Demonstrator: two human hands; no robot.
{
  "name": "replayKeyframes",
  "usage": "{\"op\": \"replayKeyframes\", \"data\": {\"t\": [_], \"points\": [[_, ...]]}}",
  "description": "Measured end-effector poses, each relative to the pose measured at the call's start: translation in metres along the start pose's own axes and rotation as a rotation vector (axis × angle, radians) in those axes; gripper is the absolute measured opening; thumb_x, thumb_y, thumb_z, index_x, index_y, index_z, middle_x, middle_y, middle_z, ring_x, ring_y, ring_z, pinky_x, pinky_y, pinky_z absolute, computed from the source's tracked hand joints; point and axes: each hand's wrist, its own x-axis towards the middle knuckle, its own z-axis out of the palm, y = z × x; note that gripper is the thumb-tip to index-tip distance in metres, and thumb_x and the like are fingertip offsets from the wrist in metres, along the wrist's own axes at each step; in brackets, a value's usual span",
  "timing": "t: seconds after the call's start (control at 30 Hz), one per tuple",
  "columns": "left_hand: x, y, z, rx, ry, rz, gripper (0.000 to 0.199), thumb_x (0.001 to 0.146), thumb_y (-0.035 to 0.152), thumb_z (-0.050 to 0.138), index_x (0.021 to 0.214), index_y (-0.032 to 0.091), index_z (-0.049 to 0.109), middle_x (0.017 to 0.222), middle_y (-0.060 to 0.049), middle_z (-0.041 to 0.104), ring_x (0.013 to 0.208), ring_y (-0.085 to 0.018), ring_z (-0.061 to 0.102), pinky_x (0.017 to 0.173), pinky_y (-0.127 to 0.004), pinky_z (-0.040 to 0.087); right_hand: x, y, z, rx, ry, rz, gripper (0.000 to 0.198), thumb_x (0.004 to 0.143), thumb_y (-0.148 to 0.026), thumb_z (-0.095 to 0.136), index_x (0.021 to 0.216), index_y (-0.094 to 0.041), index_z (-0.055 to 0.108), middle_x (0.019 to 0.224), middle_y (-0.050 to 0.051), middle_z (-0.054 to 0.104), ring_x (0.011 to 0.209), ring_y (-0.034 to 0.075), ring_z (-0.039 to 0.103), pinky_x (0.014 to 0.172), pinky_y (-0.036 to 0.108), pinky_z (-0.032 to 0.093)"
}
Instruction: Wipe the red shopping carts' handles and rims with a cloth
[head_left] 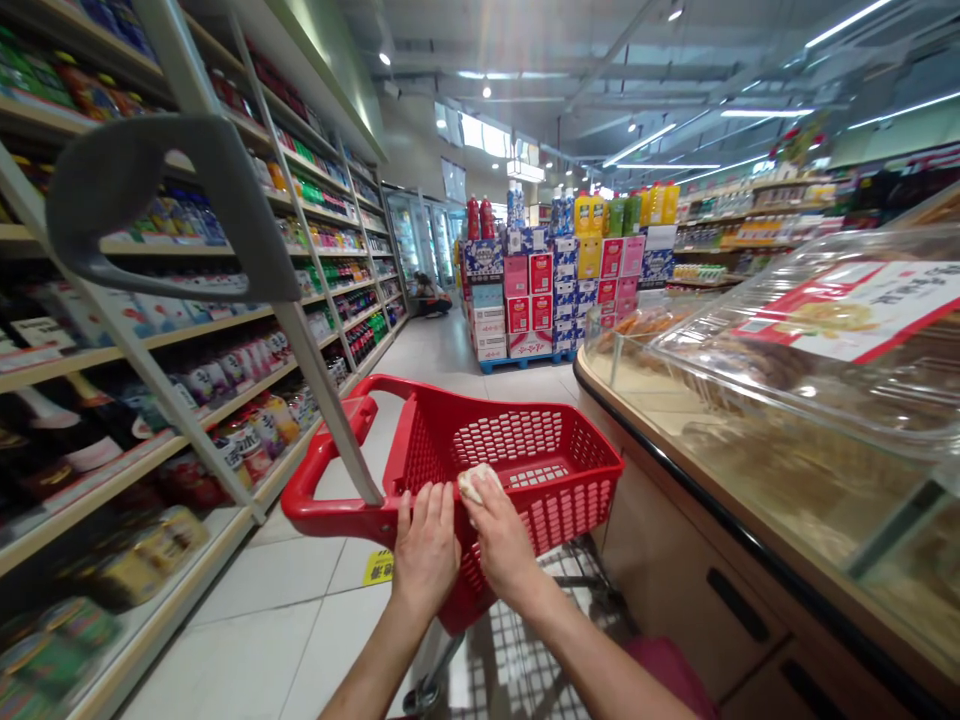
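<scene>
A red plastic shopping basket (525,450) sits on a wire cart in front of me, with its grey pull handle (142,200) raised at the upper left. My left hand (426,545) rests on the basket's near rim, fingers flat and together. My right hand (501,535) is beside it, fingers closed around a small pale wrapped item (474,482) held at the rim, just over the basket's inside. The basket looks empty apart from that.
Stocked shelves (187,400) line the left side of the aisle. A counter (750,520) with clear-lidded food bins stands close on the right. A stack of red and blue boxes (555,290) with bottles on top stands ahead. A person crouches far down the aisle (431,295).
</scene>
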Motion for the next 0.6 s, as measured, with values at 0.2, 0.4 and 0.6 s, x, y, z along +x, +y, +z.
{"op": "replayKeyframes", "data": {"t": [0.2, 0.4, 0.6], "points": [[-0.001, 0.0, 0.001, 0.001, 0.005, 0.012, 0.053, 0.07, 0.021, 0.045, 0.122, 0.009, 0.045, 0.123, -0.011, 0.051, 0.118, -0.023, 0.038, 0.106, -0.042, 0.012, -0.001, 0.033, -0.011, -0.017, 0.078, 0.158, 0.052, 0.074, 0.002, 0.031, 0.117, -0.017, 0.052, 0.126, 0.009, 0.048, 0.123, 0.019, 0.034, 0.101, 0.046, 0.032], [0.0, 0.0, 0.004, 0.005, 0.024, 0.004, 0.052, 0.07, 0.02, 0.045, 0.121, 0.01, 0.045, 0.122, -0.011, 0.051, 0.117, -0.024, 0.039, 0.106, -0.043, 0.013, 0.001, 0.012, -0.008, 0.056, 0.042, 0.073, 0.054, 0.074, 0.002, 0.032, 0.122, -0.018, 0.047, 0.13, 0.008, 0.044, 0.127, 0.018, 0.027, 0.103, 0.045, 0.03], [0.001, 0.0, 0.002, -0.002, 0.005, 0.006, 0.052, 0.07, 0.02, 0.045, 0.121, 0.009, 0.046, 0.123, -0.011, 0.051, 0.117, -0.023, 0.039, 0.106, -0.042, 0.014, -0.002, 0.024, -0.012, 0.074, 0.03, 0.032, 0.053, 0.075, 0.001, 0.032, 0.12, -0.02, 0.049, 0.128, 0.006, 0.046, 0.124, 0.017, 0.032, 0.101, 0.044, 0.032]]}}
